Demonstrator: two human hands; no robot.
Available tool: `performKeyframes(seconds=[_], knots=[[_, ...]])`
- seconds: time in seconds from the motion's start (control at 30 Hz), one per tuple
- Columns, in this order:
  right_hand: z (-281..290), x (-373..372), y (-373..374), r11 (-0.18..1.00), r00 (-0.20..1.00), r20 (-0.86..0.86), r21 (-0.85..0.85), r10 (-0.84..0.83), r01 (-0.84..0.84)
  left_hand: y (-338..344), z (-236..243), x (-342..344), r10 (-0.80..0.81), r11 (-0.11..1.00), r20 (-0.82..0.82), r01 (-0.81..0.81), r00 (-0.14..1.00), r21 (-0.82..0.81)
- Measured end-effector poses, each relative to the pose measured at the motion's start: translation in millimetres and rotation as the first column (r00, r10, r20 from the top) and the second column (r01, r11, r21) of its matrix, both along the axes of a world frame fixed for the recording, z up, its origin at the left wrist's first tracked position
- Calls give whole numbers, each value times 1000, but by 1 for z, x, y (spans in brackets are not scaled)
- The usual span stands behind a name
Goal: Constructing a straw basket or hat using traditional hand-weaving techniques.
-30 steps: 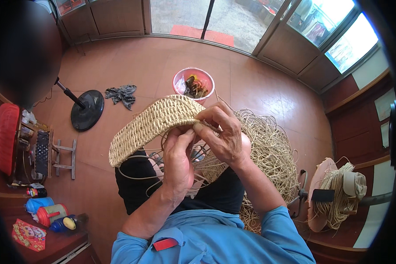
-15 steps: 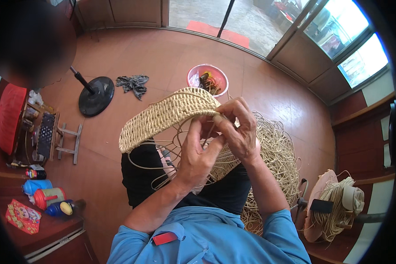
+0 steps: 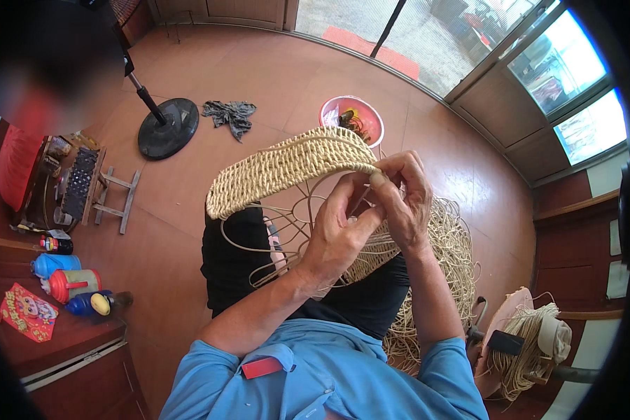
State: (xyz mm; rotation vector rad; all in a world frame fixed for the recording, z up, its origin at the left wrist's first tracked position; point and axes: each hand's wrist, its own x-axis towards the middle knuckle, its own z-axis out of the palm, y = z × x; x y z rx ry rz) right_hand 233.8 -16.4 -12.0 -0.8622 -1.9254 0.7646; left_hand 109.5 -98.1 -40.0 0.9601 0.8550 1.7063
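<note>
A tan woven basket piece (image 3: 294, 166), made of twisted cord, stands tilted over my lap with its curved band facing up. My right hand (image 3: 407, 203) pinches the right end of its edge between thumb and fingers. Close beside it, my left hand (image 3: 339, 234) is closed at a thin cord just under that edge; the fingertips are partly hidden. Loose loops of cord (image 3: 302, 213) hang from the underside, in front of my dark trousers. More weave shows below my wrists.
A big heap of loose cord (image 3: 444, 259) lies by my right leg. Beyond the basket stands a pink basin (image 3: 372, 124). A round black stand base (image 3: 168, 129) and a dark crumpled cloth (image 3: 232, 117) are on the floor. At right, a phone (image 3: 505, 342) rests near a cord bundle (image 3: 532, 336).
The view has shifted, so the room appears moved. Both hands stay at the basket's right end, with the left fingers slightly changed in position.
</note>
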Motion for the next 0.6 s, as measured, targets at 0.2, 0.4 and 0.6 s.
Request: performKeyframes(seconds=[0.2, 0.4, 0.6], knots=[[0, -1, 1, 998, 999, -33, -66, 14, -16, -16, 1, -14, 147, 986, -739, -159, 657, 55], [-2, -2, 0, 997, 1000, 17, 80, -5, 4, -30, -7, -19, 342, 928, -920, -222, 192, 299], [-6, -8, 11, 980, 999, 9, 197, -32, 29, -27, -2, -32, 415, 879, -910, -262, 9, 399]])
